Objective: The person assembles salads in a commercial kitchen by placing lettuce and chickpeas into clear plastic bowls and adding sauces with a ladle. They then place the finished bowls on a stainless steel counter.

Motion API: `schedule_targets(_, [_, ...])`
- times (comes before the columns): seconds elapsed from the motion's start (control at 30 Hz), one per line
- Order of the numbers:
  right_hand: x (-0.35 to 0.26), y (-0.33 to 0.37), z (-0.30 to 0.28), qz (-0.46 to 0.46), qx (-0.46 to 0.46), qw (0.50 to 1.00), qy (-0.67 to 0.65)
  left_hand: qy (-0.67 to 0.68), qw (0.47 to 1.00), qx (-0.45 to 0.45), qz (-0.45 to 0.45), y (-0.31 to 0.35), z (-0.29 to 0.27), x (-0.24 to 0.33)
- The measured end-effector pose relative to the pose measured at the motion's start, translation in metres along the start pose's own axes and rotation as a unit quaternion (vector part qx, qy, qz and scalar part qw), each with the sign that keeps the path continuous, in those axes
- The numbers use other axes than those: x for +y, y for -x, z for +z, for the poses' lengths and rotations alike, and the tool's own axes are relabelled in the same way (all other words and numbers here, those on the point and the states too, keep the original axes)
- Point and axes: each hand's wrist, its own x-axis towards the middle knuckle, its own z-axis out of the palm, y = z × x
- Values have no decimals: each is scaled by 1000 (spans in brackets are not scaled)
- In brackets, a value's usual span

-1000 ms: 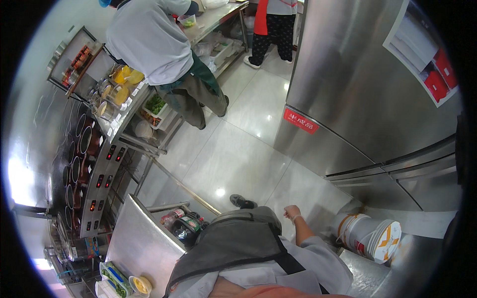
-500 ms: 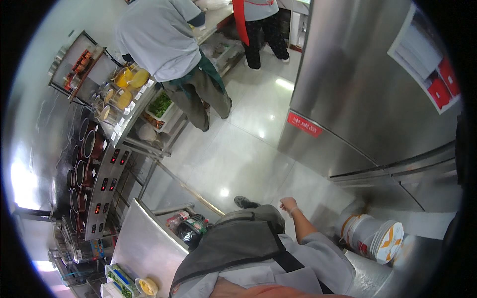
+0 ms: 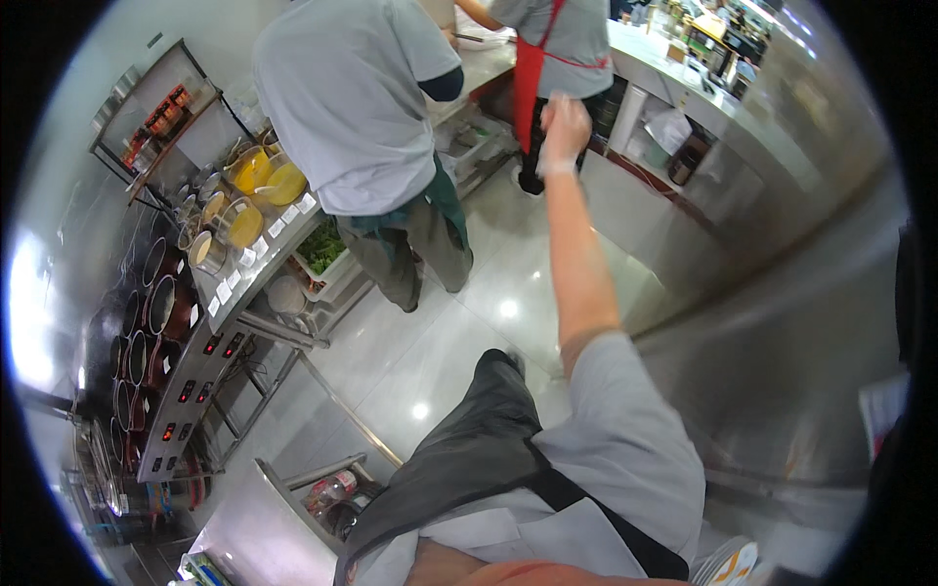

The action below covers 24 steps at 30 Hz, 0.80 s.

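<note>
My right arm stretches forward over the floor. Its hand [image 3: 565, 129] is closed in a loose fist, with a clear glove crumpled at the wrist. Nothing shows between the fingers. In the picture it overlaps a co-worker's red apron [image 3: 528, 83], but I cannot tell how far apart they are. My left hand is out of view. Below me are my dark apron [image 3: 459, 430] and one dark shoe, toe forward.
Ahead stands a co-worker in a grey shirt [image 3: 352, 107]. Left are a counter [image 3: 230, 293] with yellow-filled containers and a cooker with several pots [image 3: 166, 303]. A steel table [image 3: 259, 532] stands near left; a tall steel cabinet [image 3: 772, 352] lines the right.
My right arm has swung up and forward from low by my side. The view has shifted forward, showing a white counter at the far right. The steel table and bucket have slid toward the lower edge.
</note>
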Motion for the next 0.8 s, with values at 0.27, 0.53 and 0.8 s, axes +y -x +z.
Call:
schedule_targets(0.27, [116,-364,358,-117,-233,840,476,84,986,-31,-141,-115,-41,179])
schedule_targets(0.53, [406,-628,464,-71,-628,753,186,182,941,-72,-276,-116,-47,293])
schedule_targets(0.8, [223,-421,144,-246,-66,964,73,272,896,-97,-337,-62,-21,329])
